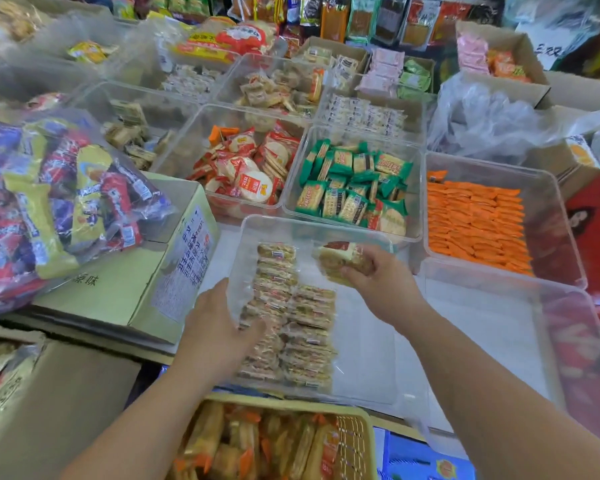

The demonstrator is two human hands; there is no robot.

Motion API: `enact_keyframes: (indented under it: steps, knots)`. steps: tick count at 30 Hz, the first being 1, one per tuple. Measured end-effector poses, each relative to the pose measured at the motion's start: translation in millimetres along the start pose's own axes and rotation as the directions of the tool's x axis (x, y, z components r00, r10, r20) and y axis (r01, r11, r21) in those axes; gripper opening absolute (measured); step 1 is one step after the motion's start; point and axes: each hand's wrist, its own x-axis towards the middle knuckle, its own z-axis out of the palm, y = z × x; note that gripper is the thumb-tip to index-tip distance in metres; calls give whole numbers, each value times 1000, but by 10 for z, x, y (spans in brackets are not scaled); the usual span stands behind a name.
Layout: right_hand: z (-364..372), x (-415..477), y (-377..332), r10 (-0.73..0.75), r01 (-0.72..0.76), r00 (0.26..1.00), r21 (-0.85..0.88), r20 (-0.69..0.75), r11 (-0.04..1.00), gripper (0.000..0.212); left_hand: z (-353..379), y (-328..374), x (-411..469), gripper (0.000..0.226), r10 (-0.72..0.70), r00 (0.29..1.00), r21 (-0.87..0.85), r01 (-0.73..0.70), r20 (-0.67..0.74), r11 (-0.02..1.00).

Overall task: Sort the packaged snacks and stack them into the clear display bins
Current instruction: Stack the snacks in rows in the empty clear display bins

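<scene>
R hand (378, 277) grips a small bunch of packs (340, 261), fingers curled round them, thumb on top. It's held just over the far-right part of the front bin (364, 348). Bin has 2 rows (291, 323) of the same packs stood on edge, tight together, along its left side. L hand (222, 320) is at bin's left wall, thumb up along the wall, fingers bent onto the left row. Can't tell if it's pinching or just pressing.

Behind, touching: red-pack bin (187, 140) on the left, green-pack bin (417, 216) on the right. Orange-pack bin (541, 220) further right, w/ another clear bin (499, 323) in front of it. Left of front bin: box (111, 296) w/ bag (49, 202) of mixed snacks on top. Nearest me: basket (361, 441) of packs.
</scene>
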Motion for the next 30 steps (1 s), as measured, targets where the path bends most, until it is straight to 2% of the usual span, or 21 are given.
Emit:
enact_keyframes:
  steps: [1, 3, 5, 6, 8, 11, 13, 17, 25, 30]
  knots:
    - [49, 167, 7, -48, 51, 999, -180, 20, 982, 12, 16, -74, 107, 113, -50, 997, -2, 50, 61, 999]
    - [192, 444, 45, -70, 111, 992, -466, 105, 878, 4, 52, -181, 298, 119, -127, 973, -60, 141, 190, 988]
    - [384, 631, 118, -14, 145, 976, -605, 216, 783, 25, 95, -232, 432, 114, -146, 958, -90, 173, 247, 981]
    - [478, 692, 157, 18, 154, 965, -624, 261, 766, 27, 114, -252, 486, 107, -135, 959, -88, 161, 248, 983]
    - [667, 771, 240, 55, 190, 935, -626, 351, 757, 25, 130, -288, 556, 95, -106, 961, -72, 129, 254, 989]
    - [878, 812, 337, 130, 160, 870, -522, 475, 838, 49, 120, -326, 594, 89, -76, 950, -32, 90, 302, 995]
    - [945, 843, 373, 146, 117, 856, -460, 496, 880, 59, 127, -338, 602, 90, -69, 947, -27, 82, 312, 996]
    - [1040, 863, 394, 112, 108, 834, -358, 540, 927, 59, 171, -316, 618, 90, -64, 950, -34, 78, 305, 996]
    - [1146, 815, 490, 146, 83, 834, -384, 532, 920, 63, 257, -323, 675, 86, -60, 961, 30, 54, 271, 998]
    - [1030, 671, 414, 181, 4, 891, -406, 416, 914, 77, 251, -329, 694, 99, -72, 959, -12, 78, 273, 997]
